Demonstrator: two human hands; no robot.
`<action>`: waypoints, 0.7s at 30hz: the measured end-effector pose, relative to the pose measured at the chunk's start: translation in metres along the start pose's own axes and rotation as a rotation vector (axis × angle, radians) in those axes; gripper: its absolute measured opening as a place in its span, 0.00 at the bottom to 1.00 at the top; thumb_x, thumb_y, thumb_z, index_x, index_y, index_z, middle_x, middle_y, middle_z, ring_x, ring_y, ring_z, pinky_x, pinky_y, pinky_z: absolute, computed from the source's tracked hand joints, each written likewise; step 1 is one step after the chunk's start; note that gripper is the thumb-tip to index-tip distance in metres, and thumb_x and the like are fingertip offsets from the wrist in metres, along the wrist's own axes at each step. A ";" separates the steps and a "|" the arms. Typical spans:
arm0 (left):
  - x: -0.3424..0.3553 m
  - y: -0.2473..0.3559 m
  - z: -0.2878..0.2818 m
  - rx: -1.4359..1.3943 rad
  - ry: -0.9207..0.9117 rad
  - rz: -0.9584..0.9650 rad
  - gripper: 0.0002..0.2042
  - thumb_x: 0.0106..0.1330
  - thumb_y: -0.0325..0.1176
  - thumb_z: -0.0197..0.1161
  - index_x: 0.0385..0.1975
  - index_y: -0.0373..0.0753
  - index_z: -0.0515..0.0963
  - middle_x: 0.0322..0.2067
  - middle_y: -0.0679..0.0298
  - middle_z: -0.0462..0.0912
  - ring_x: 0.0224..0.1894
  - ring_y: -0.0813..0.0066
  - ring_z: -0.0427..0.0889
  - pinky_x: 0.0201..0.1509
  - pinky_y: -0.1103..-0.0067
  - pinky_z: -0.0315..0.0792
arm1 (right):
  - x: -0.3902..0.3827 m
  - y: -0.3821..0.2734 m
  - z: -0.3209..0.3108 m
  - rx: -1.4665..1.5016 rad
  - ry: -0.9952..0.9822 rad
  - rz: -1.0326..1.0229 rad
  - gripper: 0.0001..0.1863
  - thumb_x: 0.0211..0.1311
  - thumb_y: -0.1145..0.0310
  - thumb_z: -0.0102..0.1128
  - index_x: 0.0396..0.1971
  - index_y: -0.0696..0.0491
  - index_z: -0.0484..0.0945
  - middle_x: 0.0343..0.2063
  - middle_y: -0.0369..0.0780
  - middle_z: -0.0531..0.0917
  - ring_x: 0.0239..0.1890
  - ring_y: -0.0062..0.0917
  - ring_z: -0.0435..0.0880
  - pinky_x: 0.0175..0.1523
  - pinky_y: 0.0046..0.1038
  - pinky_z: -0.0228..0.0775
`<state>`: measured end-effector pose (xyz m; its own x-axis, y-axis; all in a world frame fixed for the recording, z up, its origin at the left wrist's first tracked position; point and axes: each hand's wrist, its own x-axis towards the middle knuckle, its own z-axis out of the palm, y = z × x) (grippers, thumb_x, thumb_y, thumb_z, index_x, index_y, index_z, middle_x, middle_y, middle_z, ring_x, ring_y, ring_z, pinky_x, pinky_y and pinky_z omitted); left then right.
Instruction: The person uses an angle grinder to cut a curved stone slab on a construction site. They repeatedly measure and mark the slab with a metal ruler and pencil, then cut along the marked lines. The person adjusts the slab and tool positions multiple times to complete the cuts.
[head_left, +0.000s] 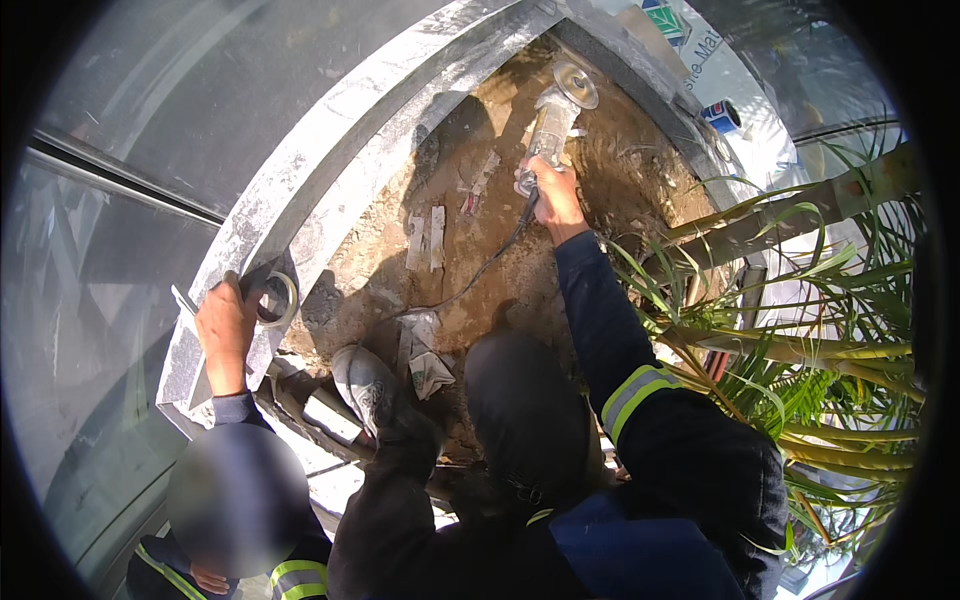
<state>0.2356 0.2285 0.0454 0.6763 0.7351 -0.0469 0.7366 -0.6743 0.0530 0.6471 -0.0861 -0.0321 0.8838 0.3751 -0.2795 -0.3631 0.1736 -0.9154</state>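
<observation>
My right hand (556, 195) is wrapped round the rear of an angle grinder (548, 135), whose body is coated in pale dust. The grinder's round disc (576, 86) points away from me, over the brown soil close to the far corner of the stone border. From the tool's back end, a dark cord (482, 268) trails across the soil toward my feet. I cannot make out whether the disc is turning. My left hand does not show.
A co-worker's hand (225, 325) rests on the curved stone border (290, 180) at left, by a tape roll (278, 298). Pale strips (437, 238) lie on the soil. Palm stems (820, 350) crowd the right side. A blue can (721, 116) stands beyond the right border.
</observation>
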 end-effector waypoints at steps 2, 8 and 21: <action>0.003 0.004 0.005 -0.041 -0.019 -0.007 0.16 0.63 0.43 0.71 0.39 0.36 0.81 0.34 0.46 0.86 0.42 0.42 0.85 0.44 0.57 0.78 | 0.042 0.011 -0.033 -0.041 0.058 0.051 0.11 0.61 0.73 0.69 0.40 0.63 0.81 0.32 0.42 0.86 0.28 0.31 0.86 0.31 0.36 0.82; 0.002 -0.004 0.011 -0.051 -0.003 -0.017 0.15 0.64 0.43 0.70 0.38 0.38 0.79 0.34 0.50 0.87 0.40 0.45 0.86 0.44 0.57 0.78 | 0.138 0.036 -0.075 -0.177 0.186 0.101 0.11 0.57 0.74 0.71 0.34 0.65 0.81 0.25 0.43 0.84 0.22 0.31 0.85 0.25 0.33 0.80; -0.009 -0.007 -0.012 0.068 -0.050 -0.082 0.14 0.66 0.43 0.69 0.39 0.39 0.79 0.33 0.51 0.87 0.39 0.44 0.86 0.42 0.58 0.80 | 0.204 0.163 -0.080 -0.389 0.262 0.313 0.19 0.55 0.65 0.74 0.42 0.63 0.82 0.33 0.41 0.87 0.32 0.27 0.84 0.37 0.32 0.75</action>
<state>0.2245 0.2278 0.0576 0.6124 0.7844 -0.0985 0.7868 -0.6168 -0.0205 0.7920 -0.0537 -0.2614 0.8133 0.1079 -0.5718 -0.5280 -0.2763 -0.8031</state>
